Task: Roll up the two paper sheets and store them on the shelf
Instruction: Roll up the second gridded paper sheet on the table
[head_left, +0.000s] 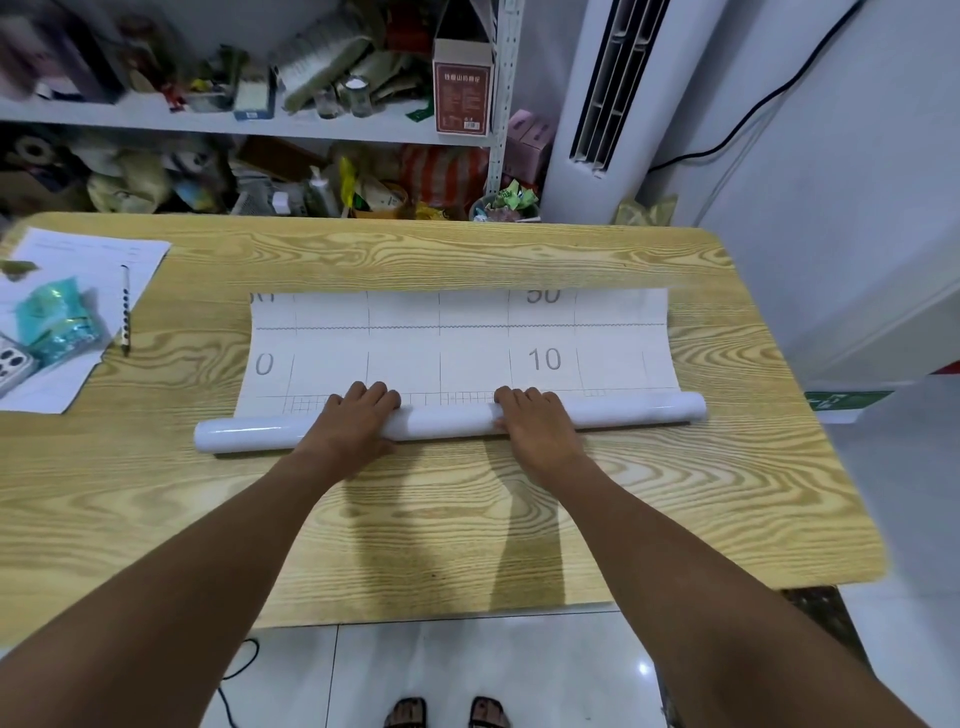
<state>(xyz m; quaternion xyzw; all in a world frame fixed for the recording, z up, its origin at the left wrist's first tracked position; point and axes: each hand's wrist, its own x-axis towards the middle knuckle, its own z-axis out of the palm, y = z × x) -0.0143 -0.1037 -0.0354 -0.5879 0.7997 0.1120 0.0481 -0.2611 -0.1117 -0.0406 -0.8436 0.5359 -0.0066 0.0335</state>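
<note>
A large white sheet (457, 340) printed with a grid and numbers lies across the middle of the wooden table (467, 519). Its near part is wound into a long white roll (447, 421) lying left to right. My left hand (358, 415) lies over the roll left of centre, fingers curled over its top. My right hand (535, 415) holds the roll right of centre in the same way. The sheet's far edge curls up off the table. A cluttered shelf (249, 122) stands behind the table. I see no second large sheet.
At the table's left lie white papers (78, 291), a pencil (124, 306), a teal packet (54, 319) and a phone (13, 364). A standing air conditioner (608, 104) is at the back right. My sandalled feet (447, 712) show on the tiled floor.
</note>
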